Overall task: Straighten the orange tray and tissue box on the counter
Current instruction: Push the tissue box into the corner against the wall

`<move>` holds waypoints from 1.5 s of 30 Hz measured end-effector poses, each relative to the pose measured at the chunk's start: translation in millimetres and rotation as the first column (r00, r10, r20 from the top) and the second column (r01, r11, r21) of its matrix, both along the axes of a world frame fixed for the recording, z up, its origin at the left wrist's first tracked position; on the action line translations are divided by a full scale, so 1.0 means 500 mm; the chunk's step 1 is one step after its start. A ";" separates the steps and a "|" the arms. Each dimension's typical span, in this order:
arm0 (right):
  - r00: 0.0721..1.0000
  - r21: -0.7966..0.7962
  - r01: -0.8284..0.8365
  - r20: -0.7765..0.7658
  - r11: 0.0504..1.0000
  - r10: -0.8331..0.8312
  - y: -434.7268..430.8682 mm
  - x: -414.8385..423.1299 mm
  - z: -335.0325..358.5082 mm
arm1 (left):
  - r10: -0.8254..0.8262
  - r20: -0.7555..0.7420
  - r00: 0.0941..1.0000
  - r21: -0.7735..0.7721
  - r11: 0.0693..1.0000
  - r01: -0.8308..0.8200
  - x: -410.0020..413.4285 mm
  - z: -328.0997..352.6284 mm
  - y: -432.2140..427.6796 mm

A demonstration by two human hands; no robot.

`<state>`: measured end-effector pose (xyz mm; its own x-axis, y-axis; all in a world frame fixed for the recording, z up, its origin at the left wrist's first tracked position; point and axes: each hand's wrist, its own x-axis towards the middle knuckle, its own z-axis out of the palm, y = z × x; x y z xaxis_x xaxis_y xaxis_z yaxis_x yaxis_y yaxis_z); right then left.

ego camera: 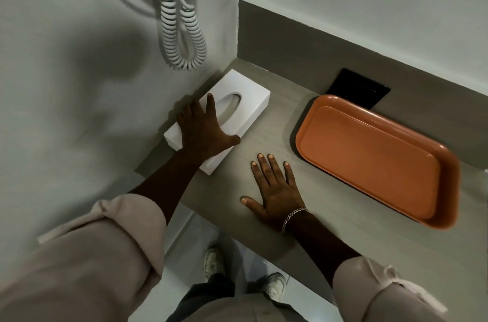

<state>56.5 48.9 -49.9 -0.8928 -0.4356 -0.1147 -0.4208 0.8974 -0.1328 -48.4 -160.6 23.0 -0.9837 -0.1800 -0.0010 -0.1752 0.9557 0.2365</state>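
Note:
A white tissue box (243, 100) with an oval slot lies on the grey counter (277, 116), close along the left wall. My left hand (203, 131) lies on top of the box's near half, with fingers over its wall side and thumb on its right edge. My right hand (274, 189) rests flat on the counter with fingers spread, holding nothing, between the box and the tray. The orange tray (375, 160) is empty and sits at the right along the back ledge, its near right corner reaching the counter's front edge.
A coiled white cord (182, 28) hangs on the left wall above the box. A black panel (356, 86) is set in the back ledge behind the tray. The counter's front edge runs diagonally; my shoes (274, 284) stand on the floor below.

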 end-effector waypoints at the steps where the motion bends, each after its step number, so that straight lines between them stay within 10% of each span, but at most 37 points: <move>1: 1.000 -0.004 0.003 -0.002 1.000 -0.003 0.000 0.000 -0.001 | -0.001 0.002 1.000 0.001 1.000 0.001 -0.015 0.002 0.000; 24: 0.998 -0.021 0.000 0.070 1.000 0.002 -0.002 -0.006 0.005 | -0.046 -0.003 0.999 0.010 0.999 0.046 -0.098 -0.015 -0.001; 32: 0.994 -0.201 -0.095 -0.067 0.975 0.083 -0.029 -0.127 0.114 | -0.234 -0.427 0.873 0.101 0.948 0.303 0.052 -0.032 -0.062; 45: 0.985 0.011 -0.174 0.007 0.985 0.174 -0.097 -0.224 0.111 | -0.400 -0.267 0.877 0.031 0.906 0.422 0.153 -0.097 -0.095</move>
<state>-55.6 0.6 5.8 -0.8030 -0.5826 -0.1259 -0.5695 0.8122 -0.1262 28.2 -208.0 -25.6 -0.9388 0.2302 0.2564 0.3045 0.9025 0.3046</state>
